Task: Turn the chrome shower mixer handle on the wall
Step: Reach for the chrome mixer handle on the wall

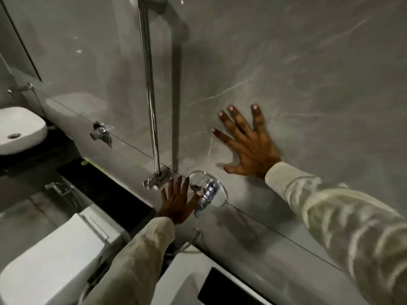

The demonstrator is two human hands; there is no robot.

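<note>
Left hand (176, 200) beside the chrome handle (206, 192), fingers spread, thumb touching it (not gripping) — right hand (247, 145) flat on the grey wall (308, 73), fingers splayed.

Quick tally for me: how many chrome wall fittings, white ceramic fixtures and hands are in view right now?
Chrome wall fittings: 3, namely the mixer handle, the riser pipe and a small valve
White ceramic fixtures: 2, namely the basin and the toilet
Hands: 2, namely the left hand and the right hand
Total: 7
</note>
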